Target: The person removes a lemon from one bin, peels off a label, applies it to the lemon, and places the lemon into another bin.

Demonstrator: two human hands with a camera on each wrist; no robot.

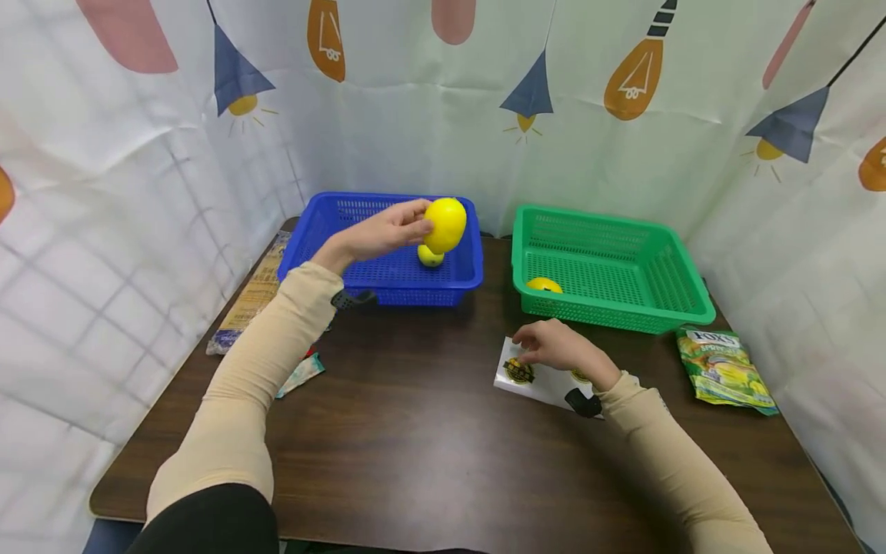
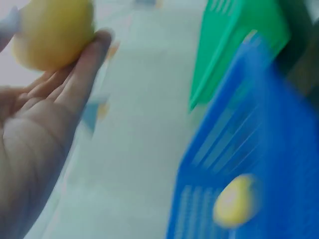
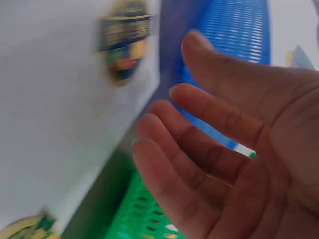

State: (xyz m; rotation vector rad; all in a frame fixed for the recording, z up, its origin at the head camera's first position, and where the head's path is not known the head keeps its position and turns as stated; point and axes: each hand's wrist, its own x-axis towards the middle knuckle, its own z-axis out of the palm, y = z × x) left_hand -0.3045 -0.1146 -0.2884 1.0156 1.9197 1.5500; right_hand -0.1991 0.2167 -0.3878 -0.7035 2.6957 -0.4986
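The left hand (image 1: 384, 231) grasps one yellow fruit (image 1: 446, 225) above one far-left blue basket (image 1: 415, 297) containing a second yellow fruit (image 1: 431, 257). One far-right green basket (image 1: 602, 269) contains a third yellow fruit (image 1: 544, 285). Fingers loosely bent, gripping nothing, the right hand (image 1: 566, 346) is at one white printed sheet (image 1: 543, 386).

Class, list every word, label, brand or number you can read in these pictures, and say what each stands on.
"FOX'S": on the green packet; the smaller lettering below it is too small to read surely.
White sheet: badge lettering, too blurred to read.
Brown packet: print too small to read.
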